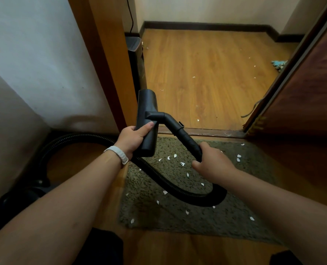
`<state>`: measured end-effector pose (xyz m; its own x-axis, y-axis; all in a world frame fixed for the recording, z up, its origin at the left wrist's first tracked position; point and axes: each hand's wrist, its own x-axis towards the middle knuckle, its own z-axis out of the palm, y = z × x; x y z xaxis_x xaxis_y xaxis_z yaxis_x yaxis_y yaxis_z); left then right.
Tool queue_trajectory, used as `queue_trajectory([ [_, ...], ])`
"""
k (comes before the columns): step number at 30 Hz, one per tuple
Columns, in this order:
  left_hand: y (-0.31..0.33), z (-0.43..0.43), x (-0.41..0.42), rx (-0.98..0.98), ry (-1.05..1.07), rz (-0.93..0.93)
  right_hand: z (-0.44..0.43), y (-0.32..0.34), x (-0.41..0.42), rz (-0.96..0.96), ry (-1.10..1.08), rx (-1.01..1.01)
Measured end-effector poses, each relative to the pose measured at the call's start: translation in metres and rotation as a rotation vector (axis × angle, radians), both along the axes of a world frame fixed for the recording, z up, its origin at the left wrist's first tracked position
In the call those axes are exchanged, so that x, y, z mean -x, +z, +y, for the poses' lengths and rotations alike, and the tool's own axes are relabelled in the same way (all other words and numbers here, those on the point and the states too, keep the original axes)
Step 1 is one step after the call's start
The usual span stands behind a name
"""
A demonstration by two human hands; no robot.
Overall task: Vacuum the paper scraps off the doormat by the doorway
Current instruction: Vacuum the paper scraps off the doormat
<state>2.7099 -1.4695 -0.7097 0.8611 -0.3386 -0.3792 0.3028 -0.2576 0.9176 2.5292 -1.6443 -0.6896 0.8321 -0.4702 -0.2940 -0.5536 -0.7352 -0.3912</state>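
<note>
Both hands are closed on the vacuum cleaner's front end, held up in the middle of the frame. Left hand (pixel 134 139) wraps its fingers round the lower end of the black floor head (pixel 147 111), thumb lying along its top face; a white wristband (pixel 118 154) sits on that wrist. Right hand (pixel 212 163) is curled round the black tube (pixel 185 138) that slants down to the right from the head's neck. The floor head stands on end, lifted clear of the doormat (pixel 235 222).

From the right hand a ribbed black hose (pixel 178 187) loops down across the mat, then runs up and left under the left wrist and curves away along the wall into the dark lower left corner.

White paper scraps (pixel 182 164) lie scattered over the shaggy grey-green doormat, most of them in its left and middle part, a few near its upper right corner. The mat lies just before the threshold (pixel 216 131). Past it, more white bits dot the wooden floor (pixel 206 73) in the upper half of the frame. A brown door (pixel 302 92) stands at the right edge, and a wooden door frame (pixel 105 64) runs down the upper left.
</note>
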Motion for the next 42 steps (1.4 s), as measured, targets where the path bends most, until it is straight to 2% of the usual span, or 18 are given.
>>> queue_trajectory([
  [6,-0.009,0.012,-0.003,-0.094,-0.036,-0.067,0.003,-0.001,-0.008,-0.067,-0.031,-0.053],
  [13,0.02,0.053,-0.007,-0.205,-0.086,-0.181,0.022,0.008,-0.026,-0.124,0.017,-0.03],
  [18,0.032,0.13,-0.002,-0.469,-0.22,-0.407,0.054,0.016,-0.042,-0.113,0.146,0.089],
  [22,0.025,0.206,0.008,-0.592,-0.227,-0.497,0.085,0.022,-0.055,-0.108,0.257,0.125],
  [26,0.015,0.266,0.019,-0.672,-0.188,-0.47,0.118,0.031,-0.07,-0.119,0.344,0.163],
  [33,-0.012,0.356,0.057,-0.782,-0.009,-0.476,0.176,0.032,-0.09,-0.147,0.453,0.11],
  [35,-0.023,0.38,0.069,-0.829,-0.024,-0.467,0.192,0.029,-0.093,-0.145,0.47,0.081],
  [39,-0.043,0.408,0.088,-0.945,-0.061,-0.563,0.217,0.021,-0.095,-0.125,0.482,0.065],
  [42,-0.062,0.427,0.095,-0.927,-0.031,-0.401,0.228,0.018,-0.095,-0.119,0.486,0.066],
])
